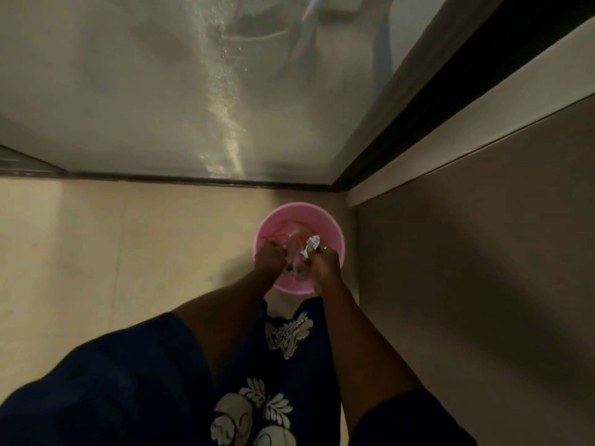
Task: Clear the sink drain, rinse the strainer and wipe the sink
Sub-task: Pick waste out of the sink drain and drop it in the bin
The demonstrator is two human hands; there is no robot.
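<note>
Floor, left. My left hand: grip curled, contents indeterminable, beside a clear item. My right hand: grip closed, pinching a crumpled white wrapper. Both hands are over the pink bucket.

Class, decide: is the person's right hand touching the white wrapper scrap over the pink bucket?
Touching. In the head view the right hand pinches the white wrapper scrap above the pink bucket; no gap shows.

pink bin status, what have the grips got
Right grip pinches white wrapper over pink bin. Left grip curled beside clear plastic, hold unclear. Nothing blocking.
</note>
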